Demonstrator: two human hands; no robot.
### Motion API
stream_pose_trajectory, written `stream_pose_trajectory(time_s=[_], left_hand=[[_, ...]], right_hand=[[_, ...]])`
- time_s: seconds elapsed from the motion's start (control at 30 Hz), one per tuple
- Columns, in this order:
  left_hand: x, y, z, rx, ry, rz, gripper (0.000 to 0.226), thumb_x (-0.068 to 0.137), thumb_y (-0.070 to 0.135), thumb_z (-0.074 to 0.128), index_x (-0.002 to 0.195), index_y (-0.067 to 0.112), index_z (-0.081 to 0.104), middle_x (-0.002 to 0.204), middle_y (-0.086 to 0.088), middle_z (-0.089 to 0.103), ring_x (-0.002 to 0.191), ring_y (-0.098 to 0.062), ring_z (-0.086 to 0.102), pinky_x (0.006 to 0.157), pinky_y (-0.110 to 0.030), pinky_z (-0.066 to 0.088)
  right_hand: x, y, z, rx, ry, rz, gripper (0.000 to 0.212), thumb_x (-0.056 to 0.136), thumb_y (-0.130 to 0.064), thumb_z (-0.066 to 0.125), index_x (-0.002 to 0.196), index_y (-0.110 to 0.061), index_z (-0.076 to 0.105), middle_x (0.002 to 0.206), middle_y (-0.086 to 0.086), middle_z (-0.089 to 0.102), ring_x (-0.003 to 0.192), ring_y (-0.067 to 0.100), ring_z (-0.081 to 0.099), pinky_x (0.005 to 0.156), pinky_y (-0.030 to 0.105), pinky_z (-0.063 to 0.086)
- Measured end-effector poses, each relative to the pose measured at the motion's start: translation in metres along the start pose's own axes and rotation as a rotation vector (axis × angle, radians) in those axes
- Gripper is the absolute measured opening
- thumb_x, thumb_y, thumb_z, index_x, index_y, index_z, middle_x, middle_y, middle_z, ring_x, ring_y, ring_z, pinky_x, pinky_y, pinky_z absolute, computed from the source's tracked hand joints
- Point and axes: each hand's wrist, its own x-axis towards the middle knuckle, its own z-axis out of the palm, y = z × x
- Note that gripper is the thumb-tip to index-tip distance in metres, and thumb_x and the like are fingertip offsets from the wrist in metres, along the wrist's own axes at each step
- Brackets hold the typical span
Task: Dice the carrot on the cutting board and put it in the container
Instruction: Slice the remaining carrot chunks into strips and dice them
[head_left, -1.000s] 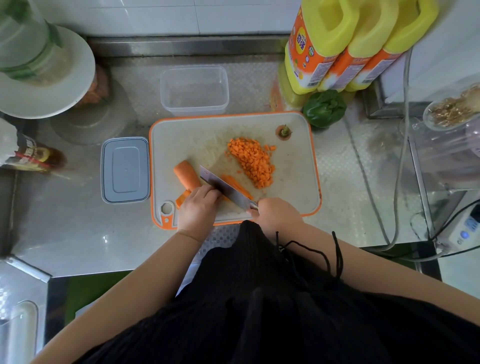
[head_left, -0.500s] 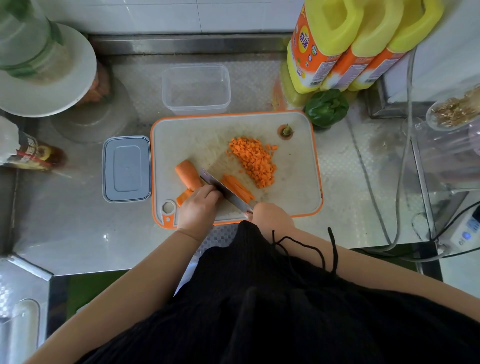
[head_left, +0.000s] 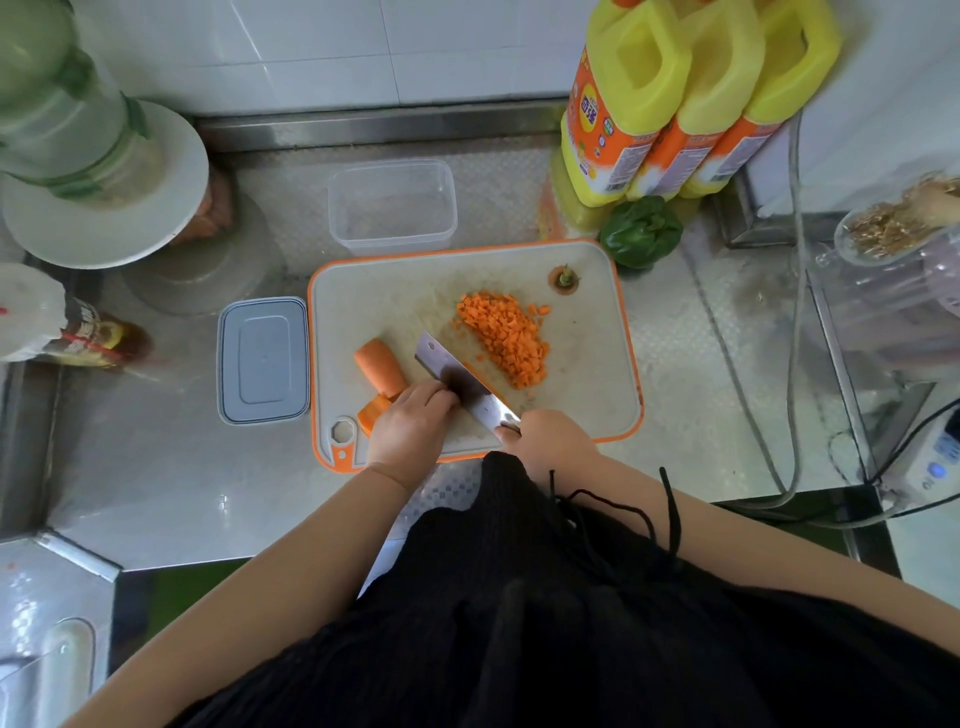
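Note:
An orange-rimmed white cutting board (head_left: 395, 296) lies on the steel counter. A heap of diced carrot (head_left: 506, 338) sits right of its middle. A thick carrot chunk (head_left: 379, 366) lies at the left, with another piece (head_left: 371, 410) below it. My left hand (head_left: 413, 426) has curled fingers pressing carrot pieces beside the blade; those pieces are mostly hidden. My right hand (head_left: 545, 439) grips the handle of a cleaver (head_left: 457, 382), whose blade slants across the board. The clear empty container (head_left: 392, 208) stands behind the board.
A grey lid (head_left: 262, 358) lies left of the board. The carrot top (head_left: 565, 278) rests at the board's far right corner. A green pepper (head_left: 641, 231) and yellow bottles (head_left: 675, 104) stand behind right. A sauce bottle (head_left: 78, 332) lies at left; cables (head_left: 789, 364) run along the right.
The cleaver blade has tilted so its flat side shows more and it now covers the carrot strips that lay beside it. Both hands stay in nearly the same place.

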Motion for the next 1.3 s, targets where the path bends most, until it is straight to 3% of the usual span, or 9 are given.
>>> stream_pose_trajectory(time_s=[0.3, 0.53, 0.67, 0.77, 0.93, 1.07, 1.13, 1.23, 1.3], left_hand=[[-0.012, 0.001, -0.011, 0.157, -0.113, -0.013, 0.036, 0.067, 0.007, 0.080, 0.100, 0.012, 0.067, 0.103, -0.003, 0.064, 0.098, -0.028, 0.060, 0.073, -0.040, 0.056], [0.013, 0.013, -0.045, -0.069, 0.351, -0.105, 0.021, 0.084, -0.004, 0.052, 0.101, 0.005, 0.060, 0.104, -0.014, 0.056, 0.096, -0.030, 0.050, 0.087, -0.035, 0.041], [0.039, 0.013, -0.072, -0.094, -0.039, -0.116, 0.032, 0.087, 0.029, 0.038, 0.093, 0.012, 0.065, 0.096, -0.002, 0.062, 0.097, -0.025, 0.050, 0.087, -0.036, 0.041], [0.048, 0.010, -0.075, 0.056, -0.382, -0.071, 0.053, 0.085, 0.046, 0.020, 0.094, 0.020, 0.066, 0.097, 0.002, 0.061, 0.100, -0.025, 0.049, 0.091, -0.039, 0.038], [0.051, 0.012, -0.069, 0.199, -0.599, 0.052, 0.069, 0.086, 0.052, 0.005, 0.108, 0.021, 0.062, 0.106, -0.001, 0.057, 0.097, -0.022, 0.046, 0.087, -0.037, 0.035], [0.065, 0.020, -0.066, 0.300, -0.716, 0.065, 0.056, 0.101, 0.045, 0.014, 0.118, 0.021, 0.062, 0.116, -0.002, 0.057, 0.106, -0.024, 0.046, 0.090, -0.038, 0.037], [0.074, 0.022, -0.073, 0.213, -0.523, 0.091, 0.061, 0.096, 0.050, 0.016, 0.118, 0.019, 0.064, 0.117, -0.003, 0.060, 0.107, -0.027, 0.050, 0.091, -0.041, 0.041], [0.081, 0.014, -0.089, 0.075, 0.029, 0.217, 0.032, 0.095, 0.033, 0.048, 0.112, 0.011, 0.065, 0.110, -0.010, 0.062, 0.103, -0.028, 0.054, 0.090, -0.039, 0.044], [0.075, 0.002, -0.091, 0.093, 0.205, 0.340, 0.017, 0.092, 0.022, 0.060, 0.105, 0.010, 0.062, 0.103, -0.013, 0.062, 0.096, -0.029, 0.056, 0.085, -0.038, 0.046]], right_hand=[[-0.010, -0.002, -0.009, 0.095, 0.013, 0.006, 0.038, 0.100, -0.037, 0.040, 0.084, -0.005, 0.053, 0.074, 0.009, 0.051, 0.077, 0.028, 0.051, 0.065, 0.031, 0.036], [-0.022, 0.006, -0.016, -0.088, 0.119, -0.087, 0.028, 0.101, -0.031, 0.037, 0.103, -0.007, 0.051, 0.082, 0.007, 0.060, 0.078, 0.029, 0.059, 0.058, 0.031, 0.037], [-0.031, 0.008, -0.006, -0.217, 0.191, -0.160, 0.037, 0.098, -0.026, 0.039, 0.129, -0.006, 0.034, 0.064, -0.003, 0.043, 0.055, 0.020, 0.045, 0.049, 0.031, 0.032], [-0.033, 0.008, -0.002, -0.199, 0.225, -0.198, 0.040, 0.097, -0.027, 0.042, 0.130, -0.006, 0.031, 0.064, -0.004, 0.040, 0.058, 0.021, 0.046, 0.054, 0.032, 0.037], [-0.033, 0.006, 0.001, -0.207, 0.209, -0.224, 0.033, 0.096, -0.019, 0.044, 0.124, -0.007, 0.032, 0.081, 0.004, 0.053, 0.063, 0.025, 0.048, 0.056, 0.034, 0.038], [-0.035, 0.006, 0.001, -0.191, 0.203, -0.225, 0.032, 0.095, -0.023, 0.044, 0.121, -0.007, 0.034, 0.075, 0.002, 0.049, 0.062, 0.026, 0.049, 0.056, 0.035, 0.040], [-0.036, 0.008, -0.002, -0.157, 0.215, -0.208, 0.035, 0.096, -0.027, 0.045, 0.123, -0.008, 0.033, 0.071, 0.000, 0.051, 0.062, 0.025, 0.054, 0.056, 0.034, 0.044], [-0.033, 0.013, -0.008, -0.048, 0.243, -0.120, 0.031, 0.096, -0.027, 0.044, 0.119, -0.009, 0.035, 0.069, 0.000, 0.051, 0.063, 0.026, 0.056, 0.058, 0.035, 0.046], [-0.030, 0.018, -0.012, 0.031, 0.290, -0.060, 0.027, 0.095, -0.026, 0.044, 0.116, -0.010, 0.036, 0.070, -0.001, 0.050, 0.064, 0.026, 0.055, 0.057, 0.033, 0.044]])
